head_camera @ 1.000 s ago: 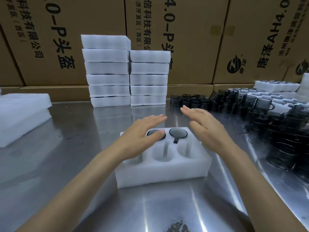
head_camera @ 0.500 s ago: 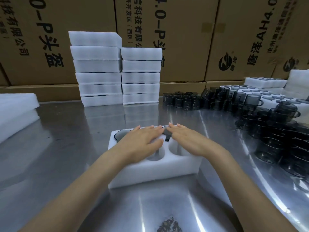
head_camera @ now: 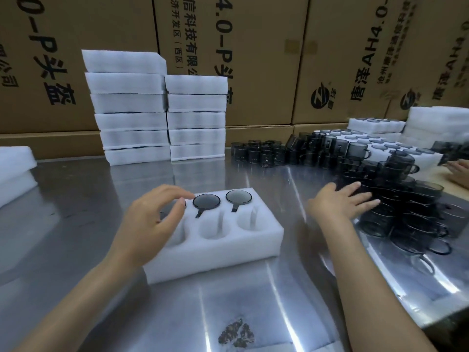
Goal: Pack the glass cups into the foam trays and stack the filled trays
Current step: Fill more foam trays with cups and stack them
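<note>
A white foam tray (head_camera: pixel 218 252) lies on the steel table in front of me. Its back row holds dark glass cups (head_camera: pixel 206 201), with another (head_camera: pixel 238 196) to the right; the front pockets are bare. My left hand (head_camera: pixel 154 219) hovers over the tray's left end with loosely bent fingers, covering the back-left pocket. My right hand (head_camera: pixel 342 201) stretches out flat to the right, fingertips at a heap of loose dark glass cups (head_camera: pixel 411 212).
Two stacks of foam trays (head_camera: pixel 132 107) (head_camera: pixel 196 118) stand at the back against cardboard boxes (head_camera: pixel 253 47). More cups (head_camera: pixel 266 152) line the back. Foam pieces (head_camera: pixel 15 171) lie far left, filled trays (head_camera: pixel 380 138) far right. Another person's hand (head_camera: pixel 459 170) is at the right edge.
Both hands lifted off the tray's top. My right hand swung right to the heap of cups, and my left hand drew back to the tray's left end. The head turned slightly right.
</note>
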`<state>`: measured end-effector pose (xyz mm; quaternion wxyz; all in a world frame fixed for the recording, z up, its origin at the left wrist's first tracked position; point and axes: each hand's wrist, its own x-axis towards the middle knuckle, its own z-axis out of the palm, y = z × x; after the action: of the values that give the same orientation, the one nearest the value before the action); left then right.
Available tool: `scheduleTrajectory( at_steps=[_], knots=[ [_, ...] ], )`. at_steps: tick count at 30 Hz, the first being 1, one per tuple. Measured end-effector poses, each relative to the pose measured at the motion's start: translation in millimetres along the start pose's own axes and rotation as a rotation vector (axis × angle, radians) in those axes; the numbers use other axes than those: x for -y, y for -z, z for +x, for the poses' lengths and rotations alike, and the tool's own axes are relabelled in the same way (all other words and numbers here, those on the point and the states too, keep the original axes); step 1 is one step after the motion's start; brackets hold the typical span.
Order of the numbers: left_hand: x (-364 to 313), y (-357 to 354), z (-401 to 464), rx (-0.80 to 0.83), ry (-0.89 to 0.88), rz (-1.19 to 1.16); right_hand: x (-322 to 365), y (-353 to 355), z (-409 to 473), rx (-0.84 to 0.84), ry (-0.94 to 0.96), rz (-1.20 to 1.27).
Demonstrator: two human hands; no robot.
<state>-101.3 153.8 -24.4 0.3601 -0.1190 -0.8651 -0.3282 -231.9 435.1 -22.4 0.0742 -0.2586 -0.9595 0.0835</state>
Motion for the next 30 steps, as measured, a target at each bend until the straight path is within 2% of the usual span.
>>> scheduleTrajectory(
  at_steps=[5,8,10,14,19,24,27,30],
  knots=[
    [1.6,-0.5,-4.7,0.025,0.129,-0.092,0.3,-5.5,1.1,0.025,0.046,0.041],
    [0.4,-1.1,-5.8,0.050,0.166,-0.130,2.4,-5.3,-0.9,-0.041,0.111,0.034],
    [0.2,-0.2,-6.6,0.043,0.172,-0.134,0.1,-3.2,0.7,-0.059,0.065,0.010],
    [0.6,1.2,-8.1,0.017,0.210,-0.170,-4.9,-3.4,1.8,0.007,-0.012,-0.002],
    [-0.2,0.7,-8.9,0.021,0.258,-0.208,-0.8,-7.7,-3.4,-0.099,0.141,0.092],
    [-1.3,2.8,-9.0,0.017,0.267,-0.195,10.8,-13.1,-12.3,-0.149,0.440,0.349],
    [1.7,4.9,-9.4,0.004,0.262,-0.204,15.6,-14.6,-14.7,-0.168,0.425,0.422],
    [6.8,8.3,-12.2,-0.006,0.249,-0.210,14.6,-16.1,-13.4,-0.086,0.380,0.342]
  ],
)
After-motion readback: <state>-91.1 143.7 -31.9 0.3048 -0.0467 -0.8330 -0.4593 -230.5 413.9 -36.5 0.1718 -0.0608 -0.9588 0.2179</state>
